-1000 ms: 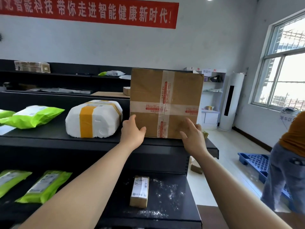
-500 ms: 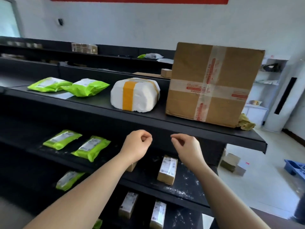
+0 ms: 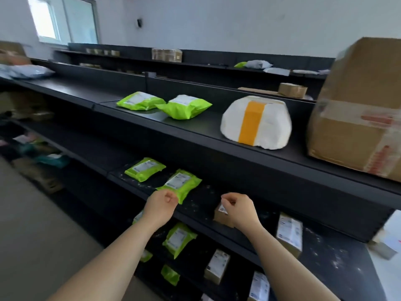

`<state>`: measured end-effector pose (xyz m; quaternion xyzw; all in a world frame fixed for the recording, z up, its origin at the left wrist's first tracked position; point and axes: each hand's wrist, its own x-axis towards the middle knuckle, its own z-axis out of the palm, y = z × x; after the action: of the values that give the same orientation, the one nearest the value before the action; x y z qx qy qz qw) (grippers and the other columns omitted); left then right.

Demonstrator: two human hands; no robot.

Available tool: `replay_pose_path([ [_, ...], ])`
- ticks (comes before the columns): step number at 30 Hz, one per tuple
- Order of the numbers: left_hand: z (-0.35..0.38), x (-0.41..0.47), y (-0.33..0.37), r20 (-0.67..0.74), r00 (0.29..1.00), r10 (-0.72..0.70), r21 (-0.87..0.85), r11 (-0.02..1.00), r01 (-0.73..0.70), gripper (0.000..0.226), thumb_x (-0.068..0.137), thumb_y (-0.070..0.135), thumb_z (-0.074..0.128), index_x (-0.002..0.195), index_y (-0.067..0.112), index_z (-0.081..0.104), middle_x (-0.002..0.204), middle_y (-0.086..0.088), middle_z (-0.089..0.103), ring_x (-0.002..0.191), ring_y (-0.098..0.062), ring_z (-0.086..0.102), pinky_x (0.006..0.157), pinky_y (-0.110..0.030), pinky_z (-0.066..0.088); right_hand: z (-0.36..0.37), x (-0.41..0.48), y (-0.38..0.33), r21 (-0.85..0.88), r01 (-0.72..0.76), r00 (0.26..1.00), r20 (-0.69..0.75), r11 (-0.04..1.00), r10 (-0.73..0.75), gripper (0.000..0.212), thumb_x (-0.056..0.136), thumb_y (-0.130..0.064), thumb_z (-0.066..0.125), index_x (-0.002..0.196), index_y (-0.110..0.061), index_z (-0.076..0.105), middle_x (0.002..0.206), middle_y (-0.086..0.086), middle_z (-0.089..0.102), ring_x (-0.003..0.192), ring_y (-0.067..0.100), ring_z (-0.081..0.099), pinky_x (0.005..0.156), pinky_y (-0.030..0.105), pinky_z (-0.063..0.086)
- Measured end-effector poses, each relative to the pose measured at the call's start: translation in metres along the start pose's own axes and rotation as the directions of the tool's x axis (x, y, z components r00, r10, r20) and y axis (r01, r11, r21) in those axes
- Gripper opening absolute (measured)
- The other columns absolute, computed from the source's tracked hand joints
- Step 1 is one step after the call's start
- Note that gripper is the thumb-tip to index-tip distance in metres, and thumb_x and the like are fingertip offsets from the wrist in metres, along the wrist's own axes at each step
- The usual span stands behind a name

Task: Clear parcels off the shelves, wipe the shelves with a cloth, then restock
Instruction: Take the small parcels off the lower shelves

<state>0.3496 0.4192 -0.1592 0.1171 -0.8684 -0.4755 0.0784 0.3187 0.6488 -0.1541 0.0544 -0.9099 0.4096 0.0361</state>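
Observation:
A large taped cardboard box stands at the right end of the black top shelf. Left of it lie a white parcel with an orange tape band and two green mailers. My left hand and my right hand hover in front of the middle shelf, fingers loosely curled, holding nothing. A green mailer lies just beyond my left hand. A small brown box sits partly hidden behind my right hand.
Another small labelled box lies on the dusty middle shelf. The lower shelf holds green mailers and small boxes. A second shelving row with parcels runs behind. Blurred parcels crowd the far left shelves. Grey floor lies at lower left.
Both hands let go of the large cardboard box, which stays on the top shelf, and dropped to the middle shelf's level. My view has swung left and down.

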Motion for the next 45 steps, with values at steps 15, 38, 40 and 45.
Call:
replay_pose_path([
  [15, -0.154, 0.124, -0.133, 0.014, 0.998, -0.061, 0.151, 0.987, 0.058, 0.017, 0.093, 0.028, 0.056, 0.106, 0.021, 0.063, 0.103, 0.005, 0.063, 0.094, -0.012, 0.058, 0.08, -0.026, 0.047, 0.188, 0.088, -0.112, 0.01, -0.114, 0.993, 0.034, 0.993, 0.113, 0.033, 0.095, -0.031, 0.055, 0.125, -0.018, 0.063, 0.121, -0.001, 0.064, 0.095, 0.014, 0.063, 0.074, 0.023, 0.047],
  [38, -0.105, 0.324, -0.183, 0.109, 0.989, -0.104, 0.304, 0.95, 0.066, 0.043, 0.088, 0.025, 0.063, 0.128, 0.015, 0.054, 0.118, -0.014, 0.055, 0.105, -0.031, 0.057, 0.086, -0.041, 0.052, 0.278, 0.239, -0.071, -0.308, -0.411, 0.9, 0.012, 0.858, 0.436, 0.063, 0.088, -0.052, 0.053, 0.145, -0.034, 0.031, 0.15, 0.01, 0.025, 0.136, 0.033, 0.026, 0.111, 0.044, 0.03],
  [40, -0.099, 0.338, -0.188, 0.097, 0.99, -0.102, 0.393, 0.918, 0.056, 0.054, 0.086, 0.031, 0.065, 0.136, 0.019, 0.048, 0.129, -0.013, 0.046, 0.117, -0.034, 0.048, 0.094, -0.044, 0.048, 0.286, 0.247, -0.065, -0.315, -0.448, 0.881, 0.002, 0.837, 0.472, 0.071, 0.086, -0.055, 0.055, 0.148, -0.034, 0.025, 0.152, 0.013, 0.018, 0.139, 0.035, 0.021, 0.113, 0.045, 0.026],
  [45, -0.086, 0.37, -0.199, 0.132, 0.987, -0.09, 0.541, 0.841, 0.004, 0.073, 0.087, 0.046, 0.061, 0.148, 0.024, 0.028, 0.15, -0.011, 0.026, 0.136, -0.03, 0.027, 0.109, -0.042, 0.034, 0.302, 0.263, -0.06, -0.358, -0.519, 0.834, -0.013, 0.776, 0.551, 0.088, 0.08, -0.063, 0.058, 0.15, -0.036, 0.012, 0.154, 0.015, 0.009, 0.141, 0.035, 0.014, 0.113, 0.047, 0.025],
])
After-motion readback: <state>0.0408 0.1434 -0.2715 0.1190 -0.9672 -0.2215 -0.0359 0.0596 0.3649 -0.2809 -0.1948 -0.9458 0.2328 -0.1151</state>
